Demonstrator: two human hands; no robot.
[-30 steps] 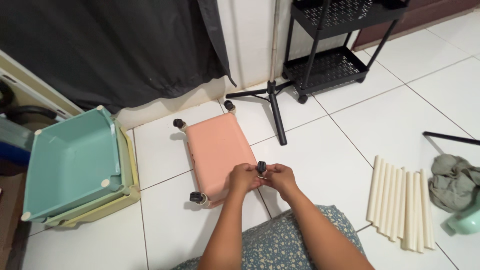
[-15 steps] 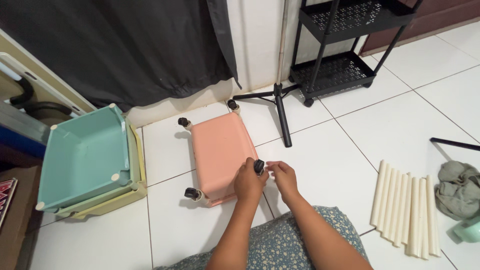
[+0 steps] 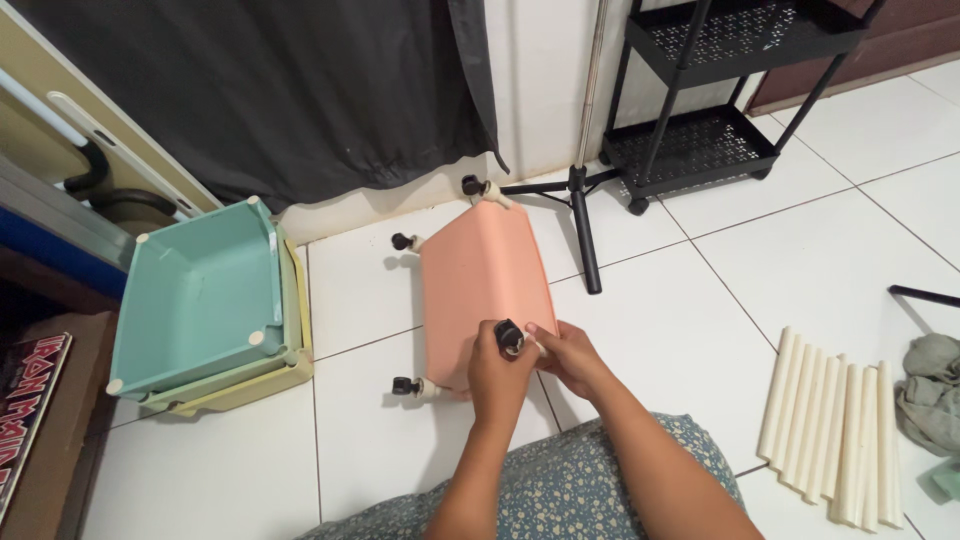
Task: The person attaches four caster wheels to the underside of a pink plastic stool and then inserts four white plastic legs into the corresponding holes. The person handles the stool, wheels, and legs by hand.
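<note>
A salmon-pink plastic tray (image 3: 485, 275) lies upside down on the white tile floor, with small black caster wheels at its corners. My left hand (image 3: 498, 378) and my right hand (image 3: 566, 356) meet at its near right corner. Both sets of fingers are closed around the black caster wheel (image 3: 509, 336) there, my left hand from below and my right from the side. The other casters show at the far right corner (image 3: 471, 185), the far left corner (image 3: 401, 241) and the near left corner (image 3: 404, 385).
Stacked teal and yellow trays (image 3: 205, 305) sit to the left. A bundle of cream tubes (image 3: 835, 425) lies at the right beside a grey cloth (image 3: 932, 390). A black rolling shelf cart (image 3: 705, 100) and a black tripod stand (image 3: 580, 200) stand behind, by a dark curtain.
The view has shifted, so everything sits lower and further right in the frame. My hands stay on the near right caster, fingers slightly turned around it. The pink tray has not moved.
</note>
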